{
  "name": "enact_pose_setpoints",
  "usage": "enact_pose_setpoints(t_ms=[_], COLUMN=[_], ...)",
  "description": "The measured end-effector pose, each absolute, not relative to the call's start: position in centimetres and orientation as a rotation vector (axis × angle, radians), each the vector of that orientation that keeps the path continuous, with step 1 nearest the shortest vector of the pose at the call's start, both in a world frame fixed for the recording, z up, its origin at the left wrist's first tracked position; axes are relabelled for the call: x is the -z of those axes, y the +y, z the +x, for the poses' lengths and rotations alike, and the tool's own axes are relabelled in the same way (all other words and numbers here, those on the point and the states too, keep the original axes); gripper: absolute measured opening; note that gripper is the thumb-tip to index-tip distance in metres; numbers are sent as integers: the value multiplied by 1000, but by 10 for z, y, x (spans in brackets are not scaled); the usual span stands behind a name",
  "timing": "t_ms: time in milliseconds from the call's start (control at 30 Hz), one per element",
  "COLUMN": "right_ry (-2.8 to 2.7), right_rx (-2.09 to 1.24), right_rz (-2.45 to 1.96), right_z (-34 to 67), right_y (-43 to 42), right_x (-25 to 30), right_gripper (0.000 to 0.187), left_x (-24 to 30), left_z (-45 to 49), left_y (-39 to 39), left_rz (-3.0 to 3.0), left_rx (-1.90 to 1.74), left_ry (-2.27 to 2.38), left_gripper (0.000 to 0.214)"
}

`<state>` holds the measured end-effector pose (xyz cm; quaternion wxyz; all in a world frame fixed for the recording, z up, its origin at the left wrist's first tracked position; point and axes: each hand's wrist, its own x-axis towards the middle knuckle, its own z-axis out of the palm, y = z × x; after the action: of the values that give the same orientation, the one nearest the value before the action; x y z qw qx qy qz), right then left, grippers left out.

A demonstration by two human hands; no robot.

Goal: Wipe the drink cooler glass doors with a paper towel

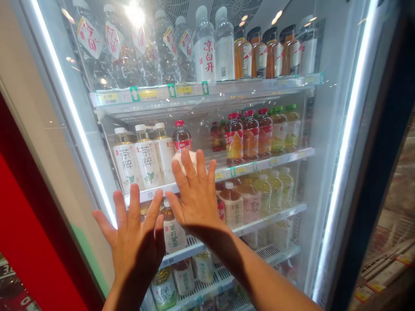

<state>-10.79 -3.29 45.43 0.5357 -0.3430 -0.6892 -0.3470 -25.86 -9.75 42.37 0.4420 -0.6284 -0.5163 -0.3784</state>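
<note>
My left hand (138,242) is raised with fingers spread, in front of the lower left shelves. It holds nothing that I can see. My right hand (196,194) is also raised, fingers stretched, in front of the middle shelf. Behind its fingertips shows a small whitish patch (177,157); whether the hand touches it I cannot tell. Close to the hands are white-labelled tea bottles (147,157) and a red-capped bottle (182,137) on the middle shelf. A jasmine tea bottle (173,233) stands between the hands, one shelf lower. Light reflections suggest glass in front of the shelves.
Clear water bottles (205,49) and dark-capped amber bottles (259,54) line the top shelf. Red-capped and green-capped bottles (251,136) stand at middle right. Bright light strips (345,142) run down both sides. A red panel (35,216) is at far left.
</note>
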Motion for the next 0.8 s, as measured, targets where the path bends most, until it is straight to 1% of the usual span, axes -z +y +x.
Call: enact_pose_setpoints(t_ms=[67,133,200,367,433,467,533,700,767,800], right_ry=[-1646,-1649,-1660,-1720,-1712,-1711,-1704,-1675,-1686,-1677], right_rx=[819,799,791,803,816,821,822,862,857,847], right_rz=[-835,-836,-830,-776,-759,-762,-784,-810,-806,-806], right_z=[-110,-112,-115,-121,-122,-123,-125,-131,-133,-133], right_y=[-31,-33,-38,-55,-57,-56,-51,-37,-38,-39], right_x=[-480,-477,-443,-322,-305,-309,-340,-465,-483,-479], right_gripper=[76,79,78,71,70,69,68,64,64,65], left_x=[-430,-428,-418,-390,-386,-385,-387,-395,-396,-396], left_z=[-260,-261,-262,-257,-255,-254,-254,-257,-257,-257], left_y=[-98,-99,-100,-104,-107,-108,-110,-111,-112,-112], left_rz=[-1546,-1543,-1549,-1575,-1592,-1597,-1585,-1527,-1515,-1512], left_rx=[966,980,974,940,931,929,943,980,984,987], left_ry=[-1275,-1281,-1280,-1222,-1198,-1191,-1185,-1215,-1232,-1238], left_gripper=[86,85,85,86,85,85,84,85,86,86])
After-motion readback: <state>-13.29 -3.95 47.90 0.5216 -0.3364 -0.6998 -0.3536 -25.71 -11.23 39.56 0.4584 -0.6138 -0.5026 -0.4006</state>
